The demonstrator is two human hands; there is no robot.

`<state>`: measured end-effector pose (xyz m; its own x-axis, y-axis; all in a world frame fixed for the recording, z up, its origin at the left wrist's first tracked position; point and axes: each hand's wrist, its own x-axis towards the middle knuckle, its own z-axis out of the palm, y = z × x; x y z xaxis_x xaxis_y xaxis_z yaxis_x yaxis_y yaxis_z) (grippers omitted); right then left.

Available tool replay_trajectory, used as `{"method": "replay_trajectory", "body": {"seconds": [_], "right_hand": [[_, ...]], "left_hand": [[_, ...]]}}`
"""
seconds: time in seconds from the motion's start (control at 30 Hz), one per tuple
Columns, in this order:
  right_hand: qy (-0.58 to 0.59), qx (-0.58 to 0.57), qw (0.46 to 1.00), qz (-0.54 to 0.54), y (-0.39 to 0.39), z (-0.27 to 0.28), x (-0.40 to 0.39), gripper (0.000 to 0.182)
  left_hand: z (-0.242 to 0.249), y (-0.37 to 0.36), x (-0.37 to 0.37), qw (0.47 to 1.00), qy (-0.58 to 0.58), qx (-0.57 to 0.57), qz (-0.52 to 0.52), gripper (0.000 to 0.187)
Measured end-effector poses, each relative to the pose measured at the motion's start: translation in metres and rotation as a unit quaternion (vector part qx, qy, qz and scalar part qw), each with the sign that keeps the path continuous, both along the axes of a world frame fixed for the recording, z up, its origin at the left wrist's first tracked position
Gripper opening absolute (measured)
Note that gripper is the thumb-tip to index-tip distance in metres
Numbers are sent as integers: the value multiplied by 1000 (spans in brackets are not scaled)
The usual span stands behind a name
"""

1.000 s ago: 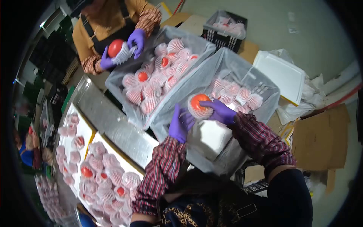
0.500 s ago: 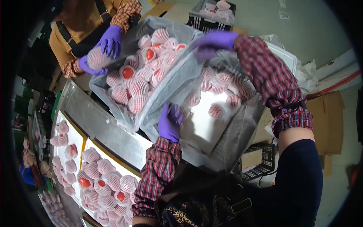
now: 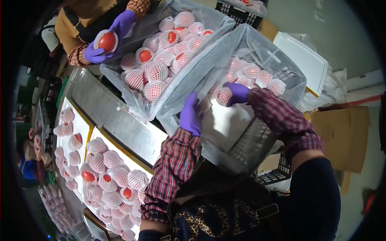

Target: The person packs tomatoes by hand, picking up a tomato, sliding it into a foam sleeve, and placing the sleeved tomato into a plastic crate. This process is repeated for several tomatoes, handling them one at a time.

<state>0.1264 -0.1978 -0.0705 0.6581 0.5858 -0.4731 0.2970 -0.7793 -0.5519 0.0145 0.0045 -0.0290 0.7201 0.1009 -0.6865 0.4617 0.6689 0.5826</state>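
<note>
My right hand, in a purple glove, is inside the lined crate before me. Its fingers close around a red round fruit in a white foam net. By the crate's left wall, my left hand, also gloved, has its fingers curled. A second netted fruit lies right beside those fingers, and what they grip is partly hidden. Several netted fruits line the crate's far end. A white sheet covers its bottom.
Another lined crate, filled with netted fruit, adjoins at left. A co-worker's purple-gloved hands hold a netted fruit. White trays of netted fruit stand at lower left beside a metal surface. Cardboard stands at right.
My right hand has come down from the crate's far rim onto a fruit, which has shifted left. My left hand stays by the left wall. The co-worker's fruit now shows its red side.
</note>
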Motion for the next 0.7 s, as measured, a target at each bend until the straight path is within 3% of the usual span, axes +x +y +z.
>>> {"method": "replay_trajectory", "body": {"seconds": [0.03, 0.1, 0.13, 0.2, 0.27, 0.3, 0.33, 0.37, 0.43, 0.47, 0.53, 0.6, 0.7], "right_hand": [[17, 142, 990, -14, 3, 17, -3, 71], [41, 288, 957, -25, 15, 56, -18, 82], [-8, 294, 956, 5, 18, 69, -25, 82], [-107, 306, 944, 60, 24, 89, -37, 83], [-183, 266, 946, -6, 29, 102, -47, 75], [-220, 245, 943, -39, 32, 109, -53, 72], [-251, 238, 933, -101, 42, 115, -64, 55], [-235, 247, 931, -129, 48, 111, -65, 53], [-199, 265, 925, -184, 56, 91, -66, 50], [-217, 324, 898, -202, 59, 82, -64, 40], [27, 479, 819, -314, 54, 75, -61, 30], [241, 579, 684, -373, 54, 72, -55, 26], [61, 564, 763, -311, 50, 59, -49, 23]], "left_hand": [[4, -2, -1, 1000, 11, -16, -17, 57], [16, -6, -3, 997, 31, -50, -56, 63], [18, -3, -2, 987, -3, -118, -112, 61], [23, -4, 0, 973, -84, -180, -114, 56], [31, -5, -2, 961, -117, -226, -104, 46], [31, -6, -3, 968, -151, -184, -77, 46], [31, -7, -2, 971, -186, -141, -50, 46], [29, -8, -2, 971, -220, -95, -24, 45], [21, -7, -1, 964, -222, -146, -2, 42], [19, -6, -1, 960, -221, -171, 10, 40], [17, -6, -2, 965, -230, -123, 0, 42], [20, -5, -2, 968, -214, -126, -26, 45], [36, -4, -9, 956, -170, -230, -61, 53]]}}
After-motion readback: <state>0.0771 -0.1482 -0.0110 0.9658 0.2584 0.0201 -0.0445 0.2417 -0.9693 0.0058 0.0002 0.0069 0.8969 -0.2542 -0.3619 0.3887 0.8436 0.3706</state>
